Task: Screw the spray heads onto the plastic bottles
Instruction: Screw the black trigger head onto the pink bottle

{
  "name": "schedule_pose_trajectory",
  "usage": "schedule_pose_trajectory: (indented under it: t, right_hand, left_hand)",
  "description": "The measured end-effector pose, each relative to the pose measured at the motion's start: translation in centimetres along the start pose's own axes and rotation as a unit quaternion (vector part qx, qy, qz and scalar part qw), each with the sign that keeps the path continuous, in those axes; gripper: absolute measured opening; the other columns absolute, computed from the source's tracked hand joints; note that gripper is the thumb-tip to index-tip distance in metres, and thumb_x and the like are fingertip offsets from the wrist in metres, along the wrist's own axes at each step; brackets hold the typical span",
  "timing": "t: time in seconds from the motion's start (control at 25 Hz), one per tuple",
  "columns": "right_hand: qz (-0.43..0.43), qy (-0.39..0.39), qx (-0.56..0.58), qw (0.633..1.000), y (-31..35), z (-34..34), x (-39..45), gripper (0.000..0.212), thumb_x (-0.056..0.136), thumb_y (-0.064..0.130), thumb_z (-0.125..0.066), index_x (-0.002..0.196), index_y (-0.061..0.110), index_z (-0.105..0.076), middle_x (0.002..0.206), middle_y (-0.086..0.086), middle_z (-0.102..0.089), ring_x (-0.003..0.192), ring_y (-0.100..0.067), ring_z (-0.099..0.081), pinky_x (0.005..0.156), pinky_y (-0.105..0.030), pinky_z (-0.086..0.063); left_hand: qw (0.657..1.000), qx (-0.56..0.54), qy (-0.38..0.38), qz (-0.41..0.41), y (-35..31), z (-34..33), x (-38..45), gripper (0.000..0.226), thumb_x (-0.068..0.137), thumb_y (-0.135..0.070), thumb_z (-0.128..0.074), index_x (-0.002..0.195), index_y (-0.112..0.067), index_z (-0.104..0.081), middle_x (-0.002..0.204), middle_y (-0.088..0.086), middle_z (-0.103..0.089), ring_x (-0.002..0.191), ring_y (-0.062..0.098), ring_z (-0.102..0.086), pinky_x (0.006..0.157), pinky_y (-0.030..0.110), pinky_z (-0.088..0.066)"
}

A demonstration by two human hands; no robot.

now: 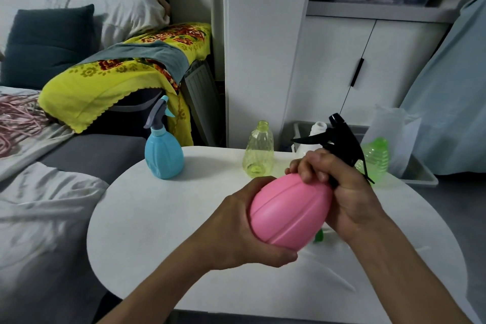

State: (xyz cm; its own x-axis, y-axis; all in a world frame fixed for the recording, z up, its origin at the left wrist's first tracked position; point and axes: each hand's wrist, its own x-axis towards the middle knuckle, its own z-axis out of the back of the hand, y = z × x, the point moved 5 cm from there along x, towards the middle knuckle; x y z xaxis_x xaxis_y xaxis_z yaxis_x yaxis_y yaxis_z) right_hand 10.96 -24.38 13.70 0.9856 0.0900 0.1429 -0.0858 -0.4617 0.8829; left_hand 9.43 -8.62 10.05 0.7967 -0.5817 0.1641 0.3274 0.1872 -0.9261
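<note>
Here, left hand (238,229) cupping pink bottle (289,210), right hand (339,192) gripping black spray head (339,139)

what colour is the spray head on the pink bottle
Black: the spray head on the pink bottle, head view.

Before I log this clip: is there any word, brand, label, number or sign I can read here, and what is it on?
None can be read.
Pink bottle, held in the left hand: plain ribbed plastic, no label.
Black spray head, gripped at its base by the right hand: no marking visible.
Blue spray bottle, yellow-green bottle, green bottle: no labels visible.
Yellow cloth: floral pattern only.
</note>
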Motion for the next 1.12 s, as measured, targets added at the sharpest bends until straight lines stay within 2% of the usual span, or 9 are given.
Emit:
schedule_pose_trajectory:
  t: [0.08, 0.16, 0.32, 0.4, 0.56, 0.68, 0.8, 1.0, 1.12]
  right_hand:
    - [0.016, -0.002, -0.021, 1.000, 0.3, 0.4, 0.0, 0.035, 0.077, 0.017, -0.062, 0.045, 0.020, -0.047, 0.051, -0.001, -0.055, 0.071, -0.016, -0.060, 0.077, -0.023, -0.053]
    - [0.027, 0.024, -0.023, 0.999, 0.6, 0.5, -0.1, 0.033, 0.075, 0.017, -0.066, 0.047, 0.021, -0.048, 0.052, -0.001, -0.056, 0.073, -0.016, -0.061, 0.081, -0.026, -0.053]
    - [0.014, 0.131, 0.010, 0.991, 0.4, 0.3, -0.7, 0.032, 0.077, 0.032, -0.075, 0.054, 0.023, -0.054, 0.064, 0.000, -0.064, 0.084, -0.019, -0.064, 0.097, -0.040, -0.046]
    - [0.007, 0.175, 0.034, 0.984, 0.2, -0.3, -0.8, 0.031, 0.079, 0.039, -0.074, 0.058, 0.023, -0.057, 0.071, 0.000, -0.067, 0.089, -0.020, -0.064, 0.100, -0.041, -0.042]
    - [0.003, 0.070, -0.008, 0.998, -0.1, -0.1, -0.5, 0.036, 0.077, 0.023, -0.071, 0.048, 0.023, -0.049, 0.056, 0.001, -0.057, 0.076, -0.016, -0.062, 0.097, -0.042, -0.040]
    - [-0.002, -0.005, -0.016, 1.000, -0.5, -0.4, -0.3, 0.038, 0.077, 0.016, -0.062, 0.044, 0.021, -0.045, 0.049, 0.001, -0.052, 0.066, -0.013, -0.056, 0.083, -0.032, -0.046]
    - [-0.001, -0.030, -0.029, 0.999, -0.2, -0.5, -0.2, 0.037, 0.076, 0.017, -0.062, 0.043, 0.020, -0.044, 0.049, 0.000, -0.052, 0.067, -0.017, -0.053, 0.071, -0.023, -0.050]
    - [-0.022, -0.064, -0.036, 0.997, -0.4, 0.0, -0.2, 0.038, 0.074, 0.019, -0.067, 0.043, 0.020, -0.045, 0.051, 0.000, -0.055, 0.066, -0.018, -0.053, 0.073, -0.029, -0.046]
    - [-0.036, -0.119, -0.083, 0.989, -1.2, 0.5, -0.1, 0.038, 0.074, 0.019, -0.075, 0.043, 0.019, -0.053, 0.054, 0.000, -0.061, 0.061, -0.013, -0.057, 0.068, -0.030, -0.048]
  left_hand:
    - [0.999, 0.025, -0.025, -0.011, -0.1, -0.4, -0.1, 0.099, 0.050, -0.047, -0.093, 0.132, -0.051, -0.038, 0.121, -0.022, -0.056, 0.106, 0.008, -0.063, 0.074, 0.030, -0.062]
    - [1.000, 0.019, -0.019, -0.004, 0.0, -0.7, 0.0, 0.098, 0.050, -0.049, -0.093, 0.131, -0.054, -0.038, 0.120, -0.024, -0.056, 0.105, 0.007, -0.063, 0.074, 0.029, -0.061]
    - [0.984, -0.115, 0.110, 0.077, -0.1, -0.7, 0.2, 0.078, 0.056, -0.038, -0.092, 0.120, -0.056, -0.051, 0.116, -0.021, -0.063, 0.109, 0.007, -0.063, 0.076, 0.027, -0.059]
    - [0.983, -0.122, 0.112, 0.076, -0.2, -0.5, 0.2, 0.075, 0.056, -0.036, -0.092, 0.120, -0.052, -0.055, 0.117, -0.015, -0.065, 0.109, 0.011, -0.064, 0.076, 0.029, -0.059]
    - [0.989, -0.117, 0.068, 0.059, 0.1, -0.6, 0.2, 0.077, 0.055, -0.037, -0.092, 0.122, -0.047, -0.055, 0.116, -0.010, -0.065, 0.108, 0.016, -0.064, 0.077, 0.034, -0.060]
    - [0.991, -0.113, 0.047, 0.055, 0.6, -0.6, -0.1, 0.077, 0.056, -0.037, -0.091, 0.123, -0.045, -0.054, 0.117, -0.010, -0.065, 0.108, 0.016, -0.064, 0.076, 0.033, -0.060]
    - [0.993, -0.107, 0.038, 0.033, 0.4, -0.5, -0.1, 0.080, 0.058, -0.033, -0.092, 0.127, -0.042, -0.052, 0.119, -0.010, -0.064, 0.109, 0.016, -0.064, 0.075, 0.032, -0.060]
    - [0.993, -0.108, 0.027, 0.035, 0.6, -0.9, 0.2, 0.079, 0.058, -0.033, -0.092, 0.126, -0.044, -0.053, 0.118, -0.011, -0.064, 0.108, 0.014, -0.064, 0.074, 0.030, -0.059]
    - [0.992, -0.100, 0.029, 0.067, 1.2, -0.7, 0.4, 0.086, 0.058, -0.035, -0.091, 0.126, -0.054, -0.043, 0.116, -0.024, -0.058, 0.103, 0.003, -0.064, 0.071, 0.025, -0.059]
